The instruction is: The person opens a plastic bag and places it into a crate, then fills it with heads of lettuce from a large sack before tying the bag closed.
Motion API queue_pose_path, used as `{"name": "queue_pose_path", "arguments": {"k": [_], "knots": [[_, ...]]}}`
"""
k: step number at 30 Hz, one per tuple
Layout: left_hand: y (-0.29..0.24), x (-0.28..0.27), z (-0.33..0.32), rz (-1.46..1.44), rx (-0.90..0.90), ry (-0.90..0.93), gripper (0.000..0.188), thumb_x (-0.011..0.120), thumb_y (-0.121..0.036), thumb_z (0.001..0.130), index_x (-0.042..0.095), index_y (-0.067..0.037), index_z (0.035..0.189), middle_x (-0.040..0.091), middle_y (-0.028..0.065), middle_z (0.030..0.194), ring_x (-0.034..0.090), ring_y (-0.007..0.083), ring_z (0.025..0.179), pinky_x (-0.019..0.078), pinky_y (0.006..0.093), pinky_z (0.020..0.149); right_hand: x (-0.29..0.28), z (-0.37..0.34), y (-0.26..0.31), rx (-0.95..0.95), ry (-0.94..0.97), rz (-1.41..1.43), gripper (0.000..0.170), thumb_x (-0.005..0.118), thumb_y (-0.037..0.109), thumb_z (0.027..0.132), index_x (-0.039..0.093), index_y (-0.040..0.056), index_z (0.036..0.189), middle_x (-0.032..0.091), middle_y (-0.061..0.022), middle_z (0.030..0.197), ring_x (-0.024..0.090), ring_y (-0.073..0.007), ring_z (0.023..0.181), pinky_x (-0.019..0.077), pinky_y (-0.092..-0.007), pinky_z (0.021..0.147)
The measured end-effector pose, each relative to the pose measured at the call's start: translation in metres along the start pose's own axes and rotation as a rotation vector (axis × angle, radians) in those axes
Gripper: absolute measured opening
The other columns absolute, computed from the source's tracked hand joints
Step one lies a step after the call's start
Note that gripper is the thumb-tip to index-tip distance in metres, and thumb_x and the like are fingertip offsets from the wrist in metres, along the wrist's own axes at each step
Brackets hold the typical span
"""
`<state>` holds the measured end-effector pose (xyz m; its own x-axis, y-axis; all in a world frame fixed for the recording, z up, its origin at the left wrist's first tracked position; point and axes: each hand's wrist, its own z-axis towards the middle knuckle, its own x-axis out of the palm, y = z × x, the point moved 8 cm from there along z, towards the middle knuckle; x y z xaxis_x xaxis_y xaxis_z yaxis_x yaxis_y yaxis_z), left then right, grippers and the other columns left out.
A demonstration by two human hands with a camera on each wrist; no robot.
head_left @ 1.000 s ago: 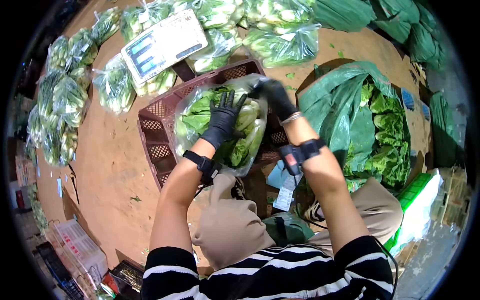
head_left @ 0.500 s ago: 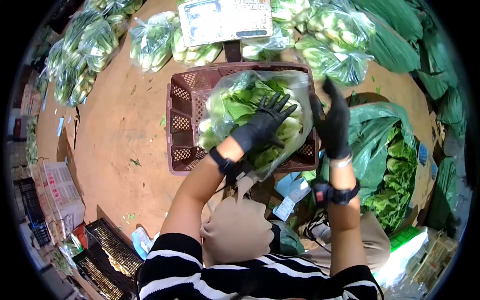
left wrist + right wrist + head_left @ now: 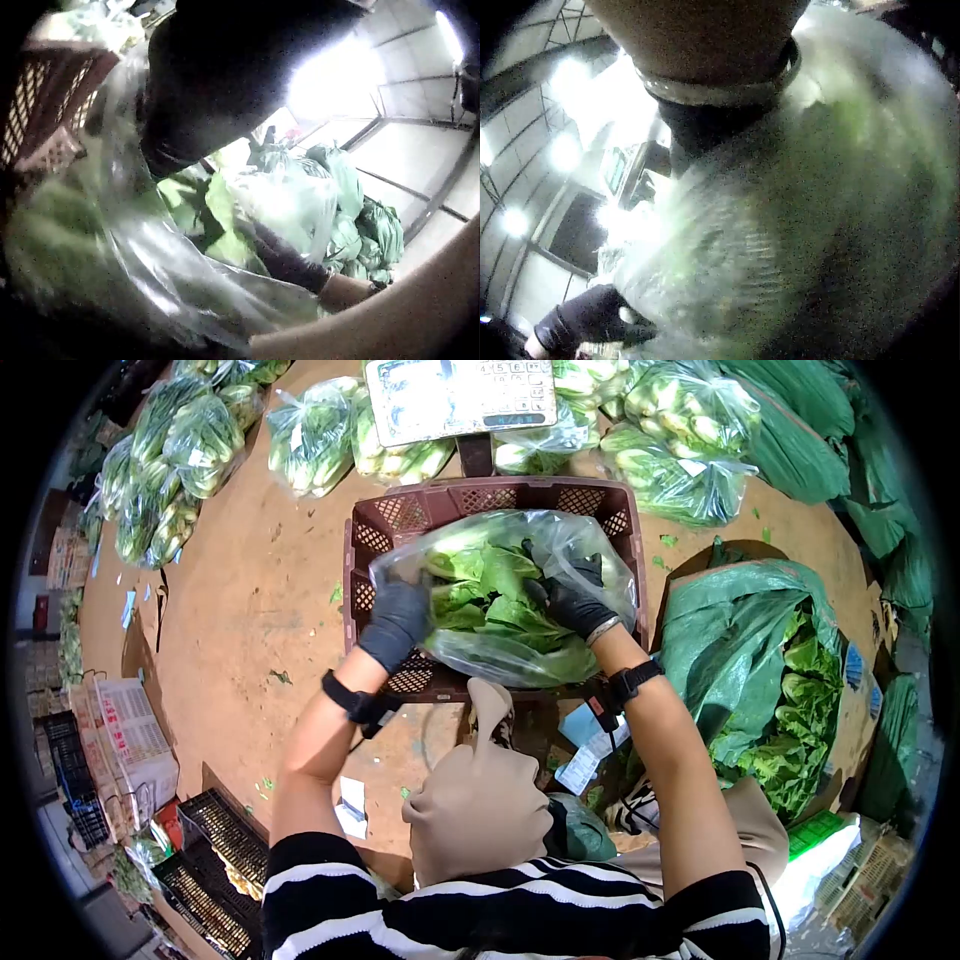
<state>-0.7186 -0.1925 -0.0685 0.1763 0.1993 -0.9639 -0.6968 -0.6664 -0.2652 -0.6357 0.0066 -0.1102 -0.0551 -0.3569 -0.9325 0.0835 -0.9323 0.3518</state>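
We noted the clear bag of leafy greens sitting in the maroon crate, directly between the hands, long axis running left to right. Left hand pinched the bag's left edge; right hand touched its right end, finger closure we couldn't tell. Neither was clearly nearer.
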Motion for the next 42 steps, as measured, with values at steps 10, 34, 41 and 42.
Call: {"name": "queue_pose_path", "arguments": {"k": [10,34,41,42], "knots": [[-0.030,-0.066,-0.013,0.564,0.024,0.198,0.025,0.057,-0.034,0.070,0.057,-0.009,0.064,0.054,0.0139,0.055,0.052,0.0274,0.051,0.0350,0.0418,0.057,0.033,-0.001,-0.009,0.034,-0.094,0.245,0.043,0.053,0.035,0.074,0.050,0.0075,0.107,0.055,-0.0170,0.097,0.051,-0.0338,0.090,0.0371,-0.0433,0.081],[-0.460,-0.027,0.078,-0.431,0.616,0.904,0.025,0.048,-0.006,0.078,0.053,0.003,0.102,0.058,0.0137,0.092,0.056,0.0203,0.086,0.0412,0.0291,0.076,-0.066,-0.352,-0.368,0.656,-0.343,0.314,0.044,0.048,0.025,0.079,0.042,0.0072,0.118,0.047,-0.0154,0.115,0.048,-0.0235,0.102,0.0341,-0.0345,0.092],[-0.615,0.274,0.133,-1.069,0.439,1.346,0.035,0.047,-0.017,0.083,0.046,0.000,0.113,0.055,0.0116,0.100,0.053,0.0176,0.092,0.0420,0.0295,0.080,-0.015,-0.286,-0.278,0.681,-0.043,0.776,0.024,0.048,0.020,0.075,0.057,0.0008,0.087,0.057,-0.0198,0.086,0.054,-0.0326,0.078,0.0415,-0.0400,0.071],[-0.597,0.314,0.144,-1.050,0.435,1.357,0.035,0.047,-0.017,0.083,0.046,0.000,0.113,0.055,0.0116,0.100,0.053,0.0176,0.092,0.0420,0.0295,0.080,0.008,-0.283,-0.290,0.683,-0.058,0.790,0.024,0.048,0.020,0.075,0.057,0.0008,0.087,0.057,-0.0198,0.086,0.054,-0.0326,0.078,0.0415,-0.0400,0.071]]}}
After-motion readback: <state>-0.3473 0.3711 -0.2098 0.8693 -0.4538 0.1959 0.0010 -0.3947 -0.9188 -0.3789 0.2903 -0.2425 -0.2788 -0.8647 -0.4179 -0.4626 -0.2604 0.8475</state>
